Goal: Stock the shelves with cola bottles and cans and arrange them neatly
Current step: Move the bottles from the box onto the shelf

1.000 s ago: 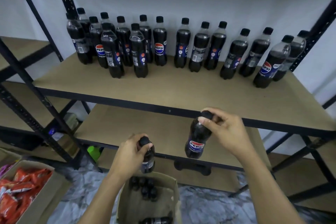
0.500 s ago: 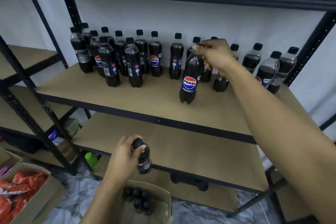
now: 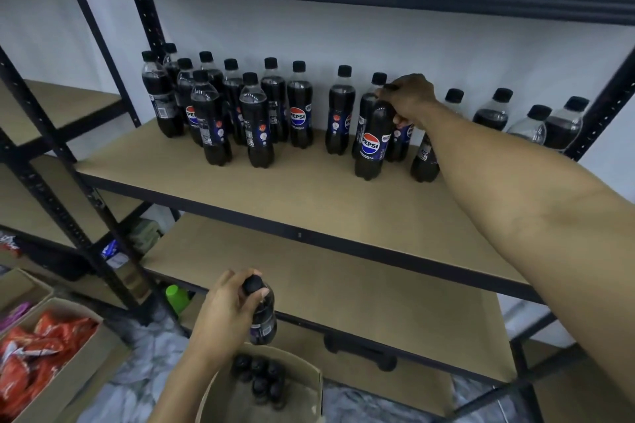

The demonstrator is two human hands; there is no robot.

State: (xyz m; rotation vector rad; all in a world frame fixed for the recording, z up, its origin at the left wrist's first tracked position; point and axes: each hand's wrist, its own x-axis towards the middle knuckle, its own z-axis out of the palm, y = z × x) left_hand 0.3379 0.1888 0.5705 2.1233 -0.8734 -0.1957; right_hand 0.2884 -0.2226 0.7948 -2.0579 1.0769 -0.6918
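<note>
**Pepsi bottle, front row: seating on shelf**

Head view. Right hand [image 3: 409, 98]: fingers curled round the neck of a Pepsi bottle [image 3: 372, 144]. Its base is at the middle shelf board [image 3: 309, 189]; contact cannot be told. Back-row bottles [image 3: 340, 113] stand just beyond the fingertips. Left hand [image 3: 223, 316]: fingers wrapped round the cap end of a second Pepsi bottle [image 3: 264, 323], above the cardboard box [image 3: 309, 385]. Advice: seat the base flat with the label forward and clear of its neighbours, then loosen the fingers.

- The right hand [image 3: 409, 98] gripped a cola bottle [image 3: 374, 144] by its neck, upright on the shelf [image 3: 309, 189].
- The left hand [image 3: 226, 312] held another bottle [image 3: 263, 316] (above a cardboard box [image 3: 309, 385]).
</note>
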